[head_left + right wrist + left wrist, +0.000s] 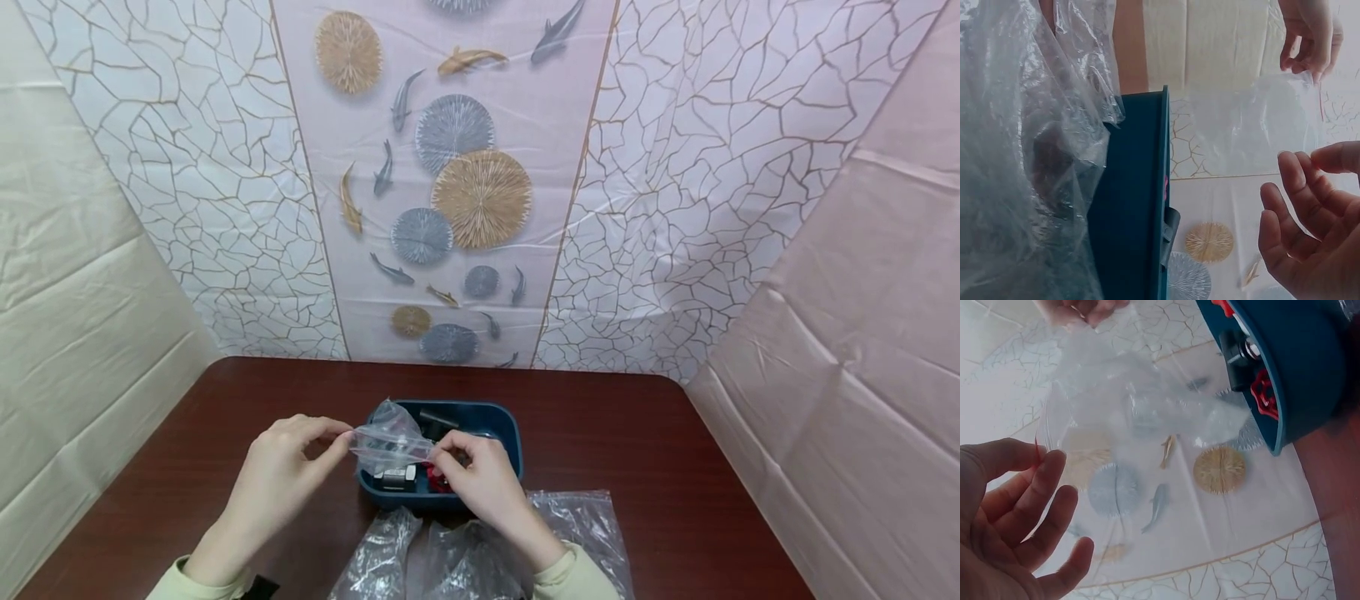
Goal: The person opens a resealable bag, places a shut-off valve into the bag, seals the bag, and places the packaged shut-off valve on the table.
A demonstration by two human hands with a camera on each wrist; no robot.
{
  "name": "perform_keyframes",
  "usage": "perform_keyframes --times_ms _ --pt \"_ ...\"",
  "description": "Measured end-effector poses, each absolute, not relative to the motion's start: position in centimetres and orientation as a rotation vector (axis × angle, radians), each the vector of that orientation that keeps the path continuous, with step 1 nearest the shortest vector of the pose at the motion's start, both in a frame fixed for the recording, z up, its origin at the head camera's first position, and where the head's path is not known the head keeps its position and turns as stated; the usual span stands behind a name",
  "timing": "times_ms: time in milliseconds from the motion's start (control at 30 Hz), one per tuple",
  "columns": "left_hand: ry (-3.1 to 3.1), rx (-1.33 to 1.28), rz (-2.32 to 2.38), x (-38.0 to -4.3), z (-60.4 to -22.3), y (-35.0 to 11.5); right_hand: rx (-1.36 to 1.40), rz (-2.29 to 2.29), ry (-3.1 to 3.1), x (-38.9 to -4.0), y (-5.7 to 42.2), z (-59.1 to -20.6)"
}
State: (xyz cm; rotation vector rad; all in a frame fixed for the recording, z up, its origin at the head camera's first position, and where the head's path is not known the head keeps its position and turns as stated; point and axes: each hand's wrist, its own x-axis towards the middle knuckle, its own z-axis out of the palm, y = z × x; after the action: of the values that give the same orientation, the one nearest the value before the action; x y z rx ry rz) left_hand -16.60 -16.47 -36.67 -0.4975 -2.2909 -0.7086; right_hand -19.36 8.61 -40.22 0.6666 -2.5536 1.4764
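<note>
Between my two hands hangs a clear zip-lock bag (392, 442), stretched by its top edge above a dark blue bin (512, 433). My left hand (277, 471) pinches the bag's left corner between thumb and fingertips. At the other end, my right hand (483, 479) pinches the right corner. A thin red strip runs along the bag's edge in the left wrist view, and nothing is visible inside the bag (1141, 400). The bin holds a red handwheel (1264, 395), a black fitting (1238, 362) and a silver-and-black piece (396, 477). The bag and right hand hide part of the contents.
Crumpled clear plastic bags lie along the near side of the bin: one at left (378, 554), one in the middle (472, 562) and one at right (588, 529), partly under the right forearm. The dark red-brown table (637, 467) meets a patterned cloth backdrop (637, 250).
</note>
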Motion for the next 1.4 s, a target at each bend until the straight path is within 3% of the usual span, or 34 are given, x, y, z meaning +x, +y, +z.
perform_keyframes --times_ms 467,800,1400 --pt "-2.321 -0.499 -0.757 -16.4 -37.2 -16.4 0.629 1.408 -2.628 -19.2 8.5 -40.2" --pt "-2.265 -0.489 -0.706 -16.7 -37.3 -16.3 0.780 1.362 -2.707 -19.5 7.9 -40.2" --pt "-2.305 -0.446 -0.635 -16.6 -37.9 -17.5 0.708 1.256 -2.646 -21.2 10.6 -37.1"
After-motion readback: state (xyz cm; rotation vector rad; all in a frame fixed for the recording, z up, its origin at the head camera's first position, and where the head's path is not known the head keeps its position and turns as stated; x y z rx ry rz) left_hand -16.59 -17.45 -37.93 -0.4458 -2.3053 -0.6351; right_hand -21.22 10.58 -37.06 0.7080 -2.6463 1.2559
